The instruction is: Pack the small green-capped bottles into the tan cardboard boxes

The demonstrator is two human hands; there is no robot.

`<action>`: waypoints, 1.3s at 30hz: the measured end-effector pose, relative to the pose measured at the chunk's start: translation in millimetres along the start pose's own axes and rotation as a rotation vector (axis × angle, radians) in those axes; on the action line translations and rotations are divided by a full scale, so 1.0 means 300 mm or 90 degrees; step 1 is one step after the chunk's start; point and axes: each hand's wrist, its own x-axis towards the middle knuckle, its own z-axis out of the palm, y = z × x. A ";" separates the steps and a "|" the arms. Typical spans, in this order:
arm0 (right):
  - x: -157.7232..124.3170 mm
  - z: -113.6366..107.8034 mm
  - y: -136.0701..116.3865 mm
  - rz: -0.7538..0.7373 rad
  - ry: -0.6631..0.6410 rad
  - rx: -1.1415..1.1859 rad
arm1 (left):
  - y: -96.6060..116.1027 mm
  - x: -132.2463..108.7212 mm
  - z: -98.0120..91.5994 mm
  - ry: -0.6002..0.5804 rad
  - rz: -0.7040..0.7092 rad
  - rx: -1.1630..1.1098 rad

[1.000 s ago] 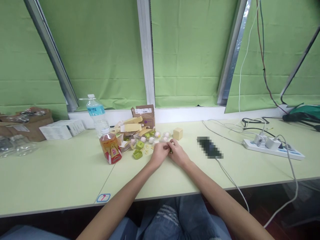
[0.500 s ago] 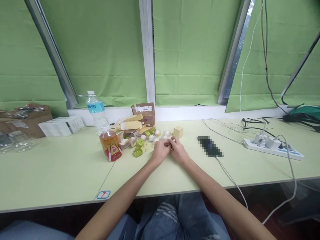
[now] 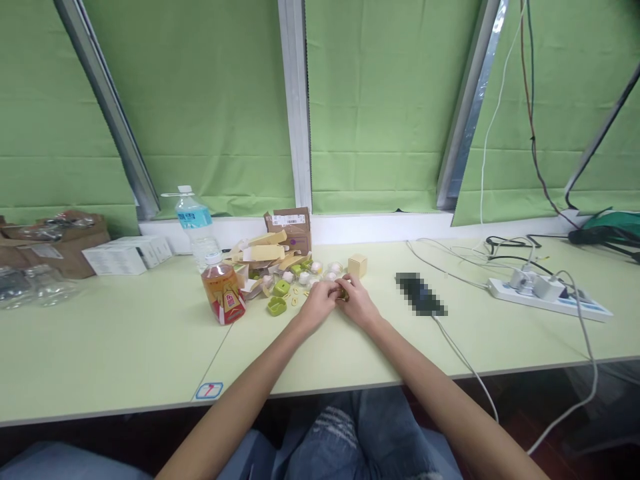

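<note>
My left hand (image 3: 320, 301) and my right hand (image 3: 357, 301) meet above the table, fingers curled around a small olive-green piece (image 3: 343, 293). Most of that piece is hidden by the fingers. To the left lie a green open plastic shell (image 3: 277, 306) and a green block-like piece with a hole (image 3: 281, 288). Several small yellow parts (image 3: 295, 301) are scattered beside them. Just behind my hands sit whitish-pink balls (image 3: 334, 269) in clear wrapping. A small cream cardboard box (image 3: 357, 265) stands close beyond my right hand.
An orange drink bottle (image 3: 223, 291) and a water bottle (image 3: 196, 223) stand at left. Opened cartons (image 3: 265, 253) pile up before a brown box (image 3: 290, 227). On the right are a blurred-out dark device (image 3: 421, 293) with a cable and a white power strip (image 3: 550, 298).
The fingers have shifted slightly, and more of the olive-green piece shows between them. The whole view has moved a little; the objects on the table stay put.
</note>
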 end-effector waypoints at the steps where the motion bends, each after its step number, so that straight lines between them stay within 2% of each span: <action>1: 0.000 0.000 0.000 -0.002 -0.001 0.001 | -0.001 -0.003 -0.004 -0.006 0.012 0.010; 8: 0.000 -0.003 0.005 -0.022 0.010 -0.022 | -0.007 -0.006 -0.018 0.031 -0.011 -0.041; 15: -0.003 -0.001 0.015 -0.030 0.004 -0.022 | -0.013 -0.003 -0.024 0.019 0.007 -0.004; 18: -0.007 0.000 0.017 -0.033 -0.010 -0.024 | -0.021 -0.003 -0.029 -0.002 -0.010 -0.008; 22: -0.010 0.004 0.013 -0.043 -0.007 -0.033 | -0.036 -0.005 -0.052 -0.072 -0.036 -0.074; 25: -0.011 0.005 0.004 -0.042 -0.012 -0.031 | -0.042 -0.008 -0.067 -0.081 -0.014 -0.070; 32: -0.009 0.004 -0.007 -0.059 -0.003 -0.027 | -0.039 -0.013 -0.057 -0.005 0.071 0.020; 39: -0.014 -0.005 -0.002 -0.077 -0.009 -0.029 | -0.039 -0.016 -0.053 -0.032 0.115 0.037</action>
